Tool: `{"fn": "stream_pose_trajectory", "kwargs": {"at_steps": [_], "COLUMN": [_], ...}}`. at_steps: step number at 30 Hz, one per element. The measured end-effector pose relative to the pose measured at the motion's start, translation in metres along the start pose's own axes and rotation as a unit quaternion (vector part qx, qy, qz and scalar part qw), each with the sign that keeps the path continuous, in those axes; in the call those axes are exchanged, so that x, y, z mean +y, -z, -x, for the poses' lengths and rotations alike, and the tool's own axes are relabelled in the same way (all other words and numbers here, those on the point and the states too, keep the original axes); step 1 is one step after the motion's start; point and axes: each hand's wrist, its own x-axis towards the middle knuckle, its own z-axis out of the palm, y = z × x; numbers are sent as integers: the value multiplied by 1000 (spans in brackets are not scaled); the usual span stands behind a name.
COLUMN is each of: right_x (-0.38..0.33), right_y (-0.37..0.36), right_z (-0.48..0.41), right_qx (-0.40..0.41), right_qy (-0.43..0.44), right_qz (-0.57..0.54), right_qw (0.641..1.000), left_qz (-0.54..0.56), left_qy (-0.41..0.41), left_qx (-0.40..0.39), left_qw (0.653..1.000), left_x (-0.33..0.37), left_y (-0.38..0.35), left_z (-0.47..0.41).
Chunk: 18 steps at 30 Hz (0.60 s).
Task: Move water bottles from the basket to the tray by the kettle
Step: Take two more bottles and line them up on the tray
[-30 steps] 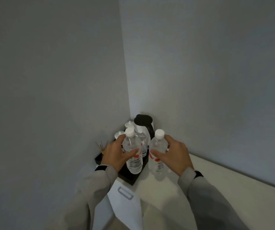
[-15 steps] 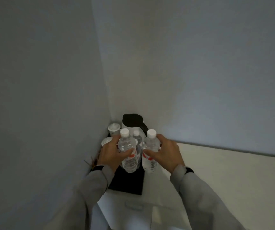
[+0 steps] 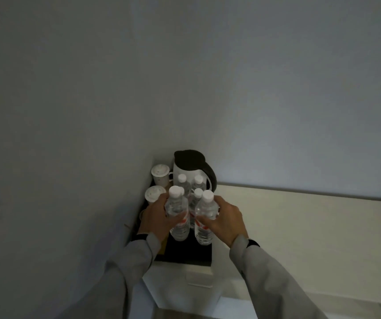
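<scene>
Dim grey walls corner a black rectangular tray (image 3: 186, 254) beside the white kettle with black lid (image 3: 190, 168). Left hand (image 3: 159, 217) and right hand (image 3: 227, 221) each wrap a clear plastic white-capped bottle (image 3: 178, 215) (image 3: 205, 217) (both upright). Set down carelessly, either could topple the standing bottles (image 3: 189, 183) behind.

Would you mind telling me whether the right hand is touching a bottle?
Touching. The head view shows the right hand wrapped around the right bottle, thumb across its front.

Free room and obstacles. Each hand, left hand (image 3: 157, 218) and right hand (image 3: 225, 221), grips one bottle. Ahead of the grips: standing bottles (image 3: 190, 184) and the kettle (image 3: 191, 166). Outboard of the left grip: two lidded cups (image 3: 155, 194) and the wall (image 3: 69, 157), close by. Outboard of the right grip: open counter (image 3: 311, 226). Below the grips: bare black tray (image 3: 189, 254).
</scene>
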Motion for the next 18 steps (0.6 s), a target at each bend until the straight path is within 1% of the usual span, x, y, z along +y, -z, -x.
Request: {"fn": "stream_pose_trajectory", "kwargs": {"at_steps": [5, 10, 18], "right_x": [12, 22, 28], "right_y": [-27, -47, -64], "right_z": [-12, -19, -23], "right_qx": [-1, -13, -4], "right_qy": [-15, -29, -43], "right_qz": [13, 21, 9], "right_qw": [1000, 999, 999], "left_qz": [-11, -20, -29], "left_qy": [26, 22, 22], "left_qx": [4, -1, -6], "left_qw": [1000, 1000, 999], "left_x": [-22, -38, -46], "left_y": [-4, -10, -18], "left_z": [-5, -11, -17]}}
